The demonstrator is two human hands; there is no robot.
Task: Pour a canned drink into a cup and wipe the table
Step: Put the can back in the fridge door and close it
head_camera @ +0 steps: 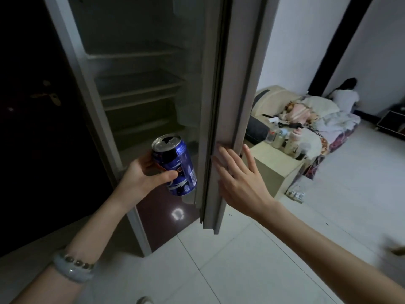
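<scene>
Where a bracelet (73, 270) rings the near wrist, left hand (140, 175) curls round tilted can (176, 166), before the fridge shelves (140, 88) | right hand (238, 176) flat, fingers (249, 163) straight, spread, on door (223, 84) edge | door stands between can and room | far: bottles (282, 138) on stand (271, 170), sofa (276, 97).

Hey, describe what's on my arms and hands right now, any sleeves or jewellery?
Both forearms are bare, no sleeves in view. Behind the left hand, the wrist wears a smooth pale grey-white bangle and, beside it, a bracelet of round brownish beads. The right hand and wrist wear nothing. No rings show.
</scene>
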